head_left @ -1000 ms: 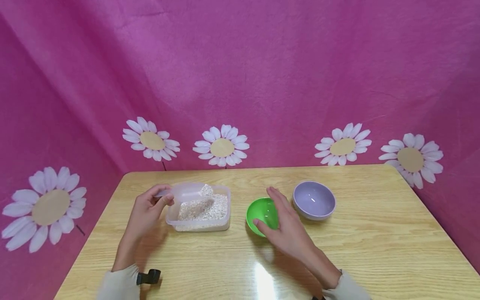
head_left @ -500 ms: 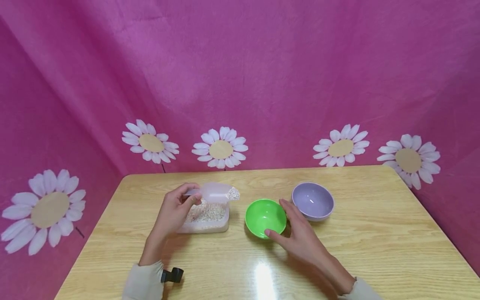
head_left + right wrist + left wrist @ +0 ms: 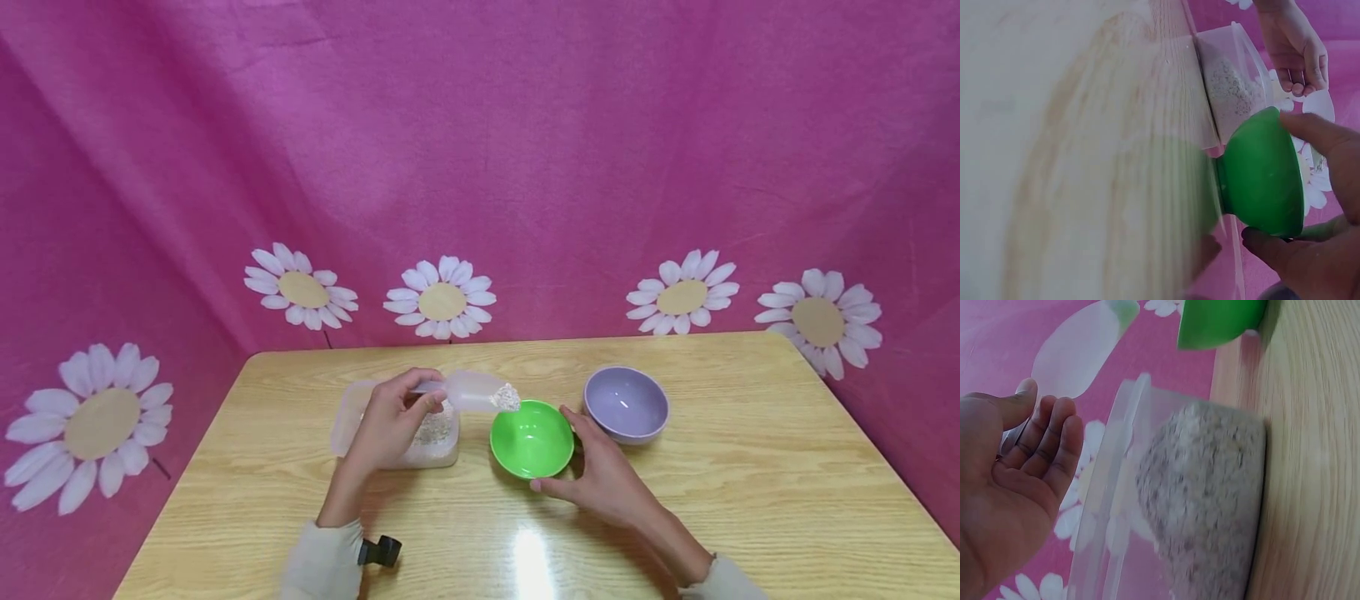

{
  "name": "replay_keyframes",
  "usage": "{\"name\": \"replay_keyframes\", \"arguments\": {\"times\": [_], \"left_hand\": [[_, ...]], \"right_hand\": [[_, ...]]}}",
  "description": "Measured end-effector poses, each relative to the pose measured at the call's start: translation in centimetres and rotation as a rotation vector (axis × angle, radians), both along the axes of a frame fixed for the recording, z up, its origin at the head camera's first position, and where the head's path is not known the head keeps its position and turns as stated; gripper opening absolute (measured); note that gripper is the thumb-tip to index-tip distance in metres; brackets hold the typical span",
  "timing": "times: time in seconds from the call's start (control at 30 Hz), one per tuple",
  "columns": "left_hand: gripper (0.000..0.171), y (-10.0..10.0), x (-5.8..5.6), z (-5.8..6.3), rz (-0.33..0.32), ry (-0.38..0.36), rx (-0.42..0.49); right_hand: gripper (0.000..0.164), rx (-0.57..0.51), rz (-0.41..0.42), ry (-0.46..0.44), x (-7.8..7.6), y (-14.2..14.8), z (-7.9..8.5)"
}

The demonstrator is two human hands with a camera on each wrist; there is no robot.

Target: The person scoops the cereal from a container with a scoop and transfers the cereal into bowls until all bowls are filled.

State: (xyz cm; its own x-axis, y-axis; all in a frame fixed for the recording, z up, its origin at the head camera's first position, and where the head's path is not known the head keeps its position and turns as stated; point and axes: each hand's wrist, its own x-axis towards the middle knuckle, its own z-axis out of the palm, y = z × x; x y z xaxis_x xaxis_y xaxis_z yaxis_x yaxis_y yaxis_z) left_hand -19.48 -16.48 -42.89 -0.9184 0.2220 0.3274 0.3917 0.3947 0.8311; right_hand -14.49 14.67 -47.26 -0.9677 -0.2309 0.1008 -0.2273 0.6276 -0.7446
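Note:
My left hand [image 3: 390, 425] pinches the handle of a translucent plastic scoop [image 3: 468, 390], held level in the air. Oats, or similar pale flakes [image 3: 507, 397], lie at the scoop's tip, close to the far left rim of a green bowl [image 3: 531, 442]. Below the left hand stands a clear plastic container [image 3: 1129, 431], partly filled with more flakes [image 3: 1204, 481]. My right hand [image 3: 611, 479] holds the green bowl from the right. In the right wrist view its thumb [image 3: 1310, 128] is at the rim and a finger [image 3: 1266, 247] touches the opposite side.
A purple bowl [image 3: 626, 404] stands behind and right of the green one, close to the right fingers. The wooden table [image 3: 750, 467] ends at the back before a pink cloth [image 3: 555, 167] with printed daisies.
The left hand has carried the loaded scoop rightward from over the container to the green bowl's edge. The right hand has shifted from over the bowl to its right side.

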Motion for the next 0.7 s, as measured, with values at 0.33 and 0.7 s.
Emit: {"name": "replay_keyframes", "arguments": {"times": [0.33,0.7], "left_hand": [[0.015,2.1,0.3,-0.1,-0.078,0.047,-0.142],[0.011,3.8,1.0,0.9,-0.158,0.172,-0.32]], "right_hand": [[0.116,-0.104,-0.039,-0.091,-0.4,0.0,-0.4],[0.112,-0.122,-0.05,-0.07,-0.5,-0.1,-0.2]]}}
